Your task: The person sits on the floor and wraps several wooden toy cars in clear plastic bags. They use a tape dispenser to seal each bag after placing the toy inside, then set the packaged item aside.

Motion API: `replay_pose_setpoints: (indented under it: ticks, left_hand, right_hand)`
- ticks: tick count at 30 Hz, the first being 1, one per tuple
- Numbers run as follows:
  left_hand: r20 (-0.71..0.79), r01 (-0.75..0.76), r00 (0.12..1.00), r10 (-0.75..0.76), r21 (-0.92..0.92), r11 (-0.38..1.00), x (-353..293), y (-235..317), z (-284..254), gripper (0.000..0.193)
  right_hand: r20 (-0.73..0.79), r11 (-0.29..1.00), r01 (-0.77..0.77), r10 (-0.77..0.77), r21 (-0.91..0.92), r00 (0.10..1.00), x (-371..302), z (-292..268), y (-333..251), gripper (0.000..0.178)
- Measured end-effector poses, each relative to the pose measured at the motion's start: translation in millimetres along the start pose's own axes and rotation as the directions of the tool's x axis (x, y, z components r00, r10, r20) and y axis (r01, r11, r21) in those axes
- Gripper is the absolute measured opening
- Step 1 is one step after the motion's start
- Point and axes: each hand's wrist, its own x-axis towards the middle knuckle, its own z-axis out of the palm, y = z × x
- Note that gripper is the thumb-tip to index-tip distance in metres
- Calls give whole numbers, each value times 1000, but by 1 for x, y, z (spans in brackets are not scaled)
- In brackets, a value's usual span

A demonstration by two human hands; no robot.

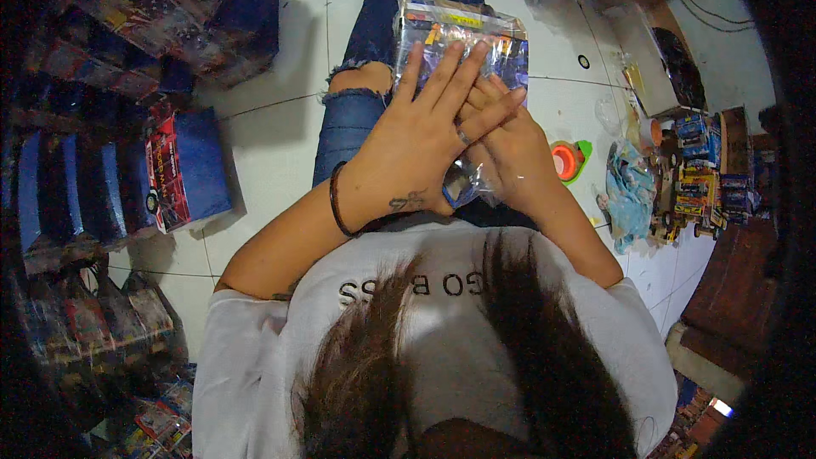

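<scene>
1. White floor tiles (276, 140) spread out around you, and dark stacks of wrapped packages (200, 21) crowded the far left.
2. Your clear-wrapped package (459, 21) lay over your jeans-clad legs (348, 136), just in front of your body, its far end in plain view and its near part mostly covered.
3. Your left hand (429, 110) pressed palm down on it, fingers long and spread wide, pinching nothing. It partly overlapped your right hand (510, 132), which also lay on the package; some of those fingers were covered, so you could not tell how far they were open or whether they gripped.
4. By its look, the package was probably light and boxy, stiff in the body but liable to dent under a hard push. Its glossy, wrinkled wrap seemed likely to slip or tear, so the two long sides looked like the safer hold, rather than the loose film.
5. To your right, an orange ring (563, 161) sat with a green piece on the tiles, near a crumpled light-blue cloth (629, 195) and a pile of small toy vehicles (701, 178).
6. To your left stood a blue box with a red panel (195, 170).
</scene>
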Motion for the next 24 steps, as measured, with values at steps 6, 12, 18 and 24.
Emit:
replay_pose_setpoints:
  ticks: [6, 12, 18, 24]
  left_hand:
    - [8, 25, 1000, -25, -57, 998, -5, -6, 4, 130]
    - [-52, -2, 999, 1, -17, 1000, -5, -7, 11, 123]
    - [-85, -47, 995, 46, -12, 999, 2, -17, 7, 118]
    - [-87, -76, 993, 75, -11, 997, 4, -23, 6, 118]
  right_hand:
    - [-632, 825, -452, 556, 340, 540, -130, 32, 123, 41]
    - [-94, -326, -944, 942, -41, -321, -328, 131, 283, 94]
    - [362, -357, 75, 879, 931, -310, -249, 89, 260, 39]
    - [-596, 707, 22, 579, 707, 556, 17, -59, 140, 49]
